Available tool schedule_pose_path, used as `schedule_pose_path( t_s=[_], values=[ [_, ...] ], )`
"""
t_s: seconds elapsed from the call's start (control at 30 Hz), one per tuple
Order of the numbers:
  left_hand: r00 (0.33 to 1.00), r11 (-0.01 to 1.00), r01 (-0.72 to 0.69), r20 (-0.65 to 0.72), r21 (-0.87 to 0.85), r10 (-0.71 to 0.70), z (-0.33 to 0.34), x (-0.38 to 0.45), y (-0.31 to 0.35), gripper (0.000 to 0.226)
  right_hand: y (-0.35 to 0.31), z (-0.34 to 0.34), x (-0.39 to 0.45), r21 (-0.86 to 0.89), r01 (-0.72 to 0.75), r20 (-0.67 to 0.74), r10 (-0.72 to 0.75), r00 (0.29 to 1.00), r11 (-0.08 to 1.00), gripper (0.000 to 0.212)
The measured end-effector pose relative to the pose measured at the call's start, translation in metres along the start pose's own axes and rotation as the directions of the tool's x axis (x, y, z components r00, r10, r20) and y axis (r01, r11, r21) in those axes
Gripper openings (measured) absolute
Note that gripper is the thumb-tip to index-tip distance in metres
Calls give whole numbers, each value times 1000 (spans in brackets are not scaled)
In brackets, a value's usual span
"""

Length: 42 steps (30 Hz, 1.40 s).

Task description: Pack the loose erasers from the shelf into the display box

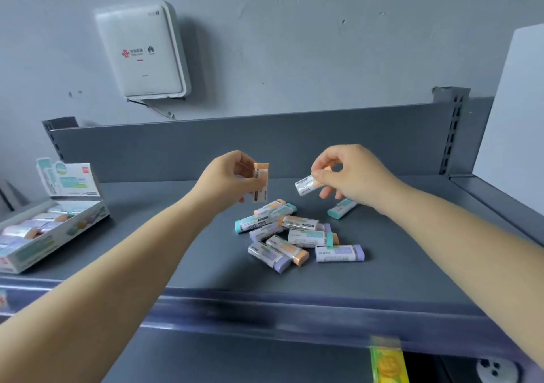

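Both forearms run off-frame; display box [44, 229] (blurred) is edge-cropped.

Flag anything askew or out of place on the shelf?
Only the expected mess: loose erasers lie jumbled and overlapping mid-shelf, one teal eraser apart to the right. Each hand, left hand and right hand, holds one. The display box looks intact.

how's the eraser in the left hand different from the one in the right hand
The eraser in the left hand stands nearly upright, its orange end up; the eraser in the right hand lies tilted, closer to level. The left hand holds its eraser along the side, while the right hand pinches its eraser at one end, hiding most of the orange tip. Both are sleeved orange erasers held above the pile.
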State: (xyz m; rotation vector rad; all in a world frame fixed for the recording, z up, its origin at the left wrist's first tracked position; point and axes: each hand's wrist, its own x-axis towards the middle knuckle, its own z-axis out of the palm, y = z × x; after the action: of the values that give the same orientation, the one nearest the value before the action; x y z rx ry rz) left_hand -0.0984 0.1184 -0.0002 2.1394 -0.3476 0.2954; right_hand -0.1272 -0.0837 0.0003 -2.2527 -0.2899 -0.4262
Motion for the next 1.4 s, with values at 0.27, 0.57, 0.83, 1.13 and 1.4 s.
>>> schedule_pose_path(
  t_s=[0.27,0.57,0.83,1.13,1.4],
  values=[
    [999,975,29,-27,-218,-35,-61,-53,-20,20,-55,38,-12,498,-219,231,115,966,839,12],
    [970,959,103,-185,-263,-155,-181,-105,-85,14,-132,150,-4,465,-198,361,19,932,863,21],
    [966,973,106,-211,-205,-150,-287,-129,-143,20,-209,237,8,497,-121,236,0,972,859,17],
    [978,960,109,-147,-259,-150,-334,-118,-193,14,-246,295,22,539,-148,167,67,984,829,21],
    [989,955,98,-83,-280,-126,-332,-80,-216,16,-242,312,55,481,-122,70,101,992,868,26]
  ],
)
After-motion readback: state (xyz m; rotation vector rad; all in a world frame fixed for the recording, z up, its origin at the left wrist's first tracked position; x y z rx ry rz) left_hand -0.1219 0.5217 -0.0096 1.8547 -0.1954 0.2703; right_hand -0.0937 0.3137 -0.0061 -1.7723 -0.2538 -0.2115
